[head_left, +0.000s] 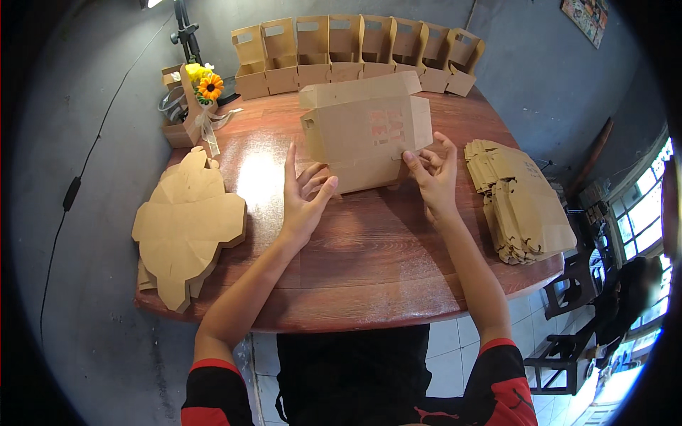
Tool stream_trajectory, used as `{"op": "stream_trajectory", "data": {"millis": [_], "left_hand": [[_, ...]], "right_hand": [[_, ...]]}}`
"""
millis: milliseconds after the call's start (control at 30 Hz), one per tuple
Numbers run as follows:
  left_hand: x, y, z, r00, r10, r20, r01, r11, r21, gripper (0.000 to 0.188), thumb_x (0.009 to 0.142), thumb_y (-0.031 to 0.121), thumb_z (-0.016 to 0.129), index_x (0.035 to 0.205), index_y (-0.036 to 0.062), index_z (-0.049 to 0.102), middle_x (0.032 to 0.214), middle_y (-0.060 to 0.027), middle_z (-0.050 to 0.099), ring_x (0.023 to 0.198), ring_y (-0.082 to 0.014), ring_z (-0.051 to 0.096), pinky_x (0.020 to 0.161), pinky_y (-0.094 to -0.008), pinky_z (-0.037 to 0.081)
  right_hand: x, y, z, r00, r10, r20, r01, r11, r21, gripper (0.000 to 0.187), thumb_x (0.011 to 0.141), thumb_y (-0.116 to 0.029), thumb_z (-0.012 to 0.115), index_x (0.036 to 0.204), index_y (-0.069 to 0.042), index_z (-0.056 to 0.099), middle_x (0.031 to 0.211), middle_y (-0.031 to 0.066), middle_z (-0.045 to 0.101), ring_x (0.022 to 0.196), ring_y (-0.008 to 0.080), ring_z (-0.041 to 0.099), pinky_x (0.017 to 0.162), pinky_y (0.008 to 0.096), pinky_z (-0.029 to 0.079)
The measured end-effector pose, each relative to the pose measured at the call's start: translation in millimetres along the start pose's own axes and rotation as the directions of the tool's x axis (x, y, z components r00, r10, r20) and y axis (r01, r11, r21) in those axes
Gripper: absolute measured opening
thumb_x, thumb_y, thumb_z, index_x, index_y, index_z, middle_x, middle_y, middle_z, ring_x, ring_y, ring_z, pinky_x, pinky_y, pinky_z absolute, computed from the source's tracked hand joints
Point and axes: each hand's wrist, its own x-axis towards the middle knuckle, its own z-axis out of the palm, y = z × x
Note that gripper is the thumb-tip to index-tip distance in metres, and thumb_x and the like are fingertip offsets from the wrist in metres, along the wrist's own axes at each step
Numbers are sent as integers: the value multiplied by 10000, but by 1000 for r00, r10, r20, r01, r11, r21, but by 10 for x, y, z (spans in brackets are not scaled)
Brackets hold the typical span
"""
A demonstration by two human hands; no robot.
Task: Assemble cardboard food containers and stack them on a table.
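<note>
Eight open boxes [346, 73] are standing in a row along the far edge of the tabletop [376, 245], closing off that side. At the far left corner, a brown holder [182, 135] is standing beside yellow and orange flowers [211, 87], with a lamp stand [186, 37] rising behind. A pile of flat blanks [188, 227] is filling the left edge down toward the near left corner, and a stack of folded cardboard [529, 202] is lying along the right edge.

A carton [352, 135] is tilting up over the tabletop's middle, just in front of the boxes. The left hand [304, 199] is spreading its fingers at the carton's lower left side. The right hand [437, 181] is laying its thumb on the lower right of the face; whether its fingers are pinching behind, I cannot tell.

Bare wood is running from the carton to the near edge, between the forearms, and narrower gaps are separating each hand from the side piles.
</note>
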Motion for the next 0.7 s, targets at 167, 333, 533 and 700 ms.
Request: {"op": "stream_trajectory", "data": {"millis": [167, 333, 533, 700], "left_hand": [[-16, 35, -44, 973, 94, 210, -104, 994, 35, 826, 957, 96, 699, 1605, 70, 186, 1268, -166, 587, 1136, -180, 593, 918, -302, 556], [46, -41, -80, 934, 324, 152, -308, 944, -118, 456, 961, 147, 704, 1354, 47, 496, 1109, -127, 655, 1025, -163, 647, 801, -277, 553], [15, -1, -88, 814, 440, 378, -565, 749, 346, 159, 947, 129, 701, 968, -6, 621, 952, -95, 682, 774, -148, 616, 757, -291, 514], [-121, 104, 21, 712, 440, 547, -698, 532, 480, 390, 852, 128, 791, 1210, 42, 662, 954, -85, 644, 897, -255, 613, 861, -366, 510]], "right_hand": [[49, 23, -13, 998, -50, 33, 51, 998, -32, 726, 912, -90, 783, 1488, -97, 343, 1233, 164, 574, 1031, 169, 585, 923, 303, 519], [-7, 52, -7, 941, -338, 31, 307, 808, -503, 673, 906, -9, 738, 1468, -71, 373, 1252, 146, 525, 1027, 173, 578, 869, 295, 523], [-158, -29, 120, 971, -211, 108, 236, 916, -324, 663, 870, 17, 723, 1442, -57, 396, 1147, 123, 491, 1027, 184, 573, 855, 314, 513], [-305, -138, 216, 758, -580, 297, 636, 557, -534, 635, 747, 95, 700, 1336, -83, 542, 1098, 121, 518, 1116, 300, 545, 948, 402, 486]]}}
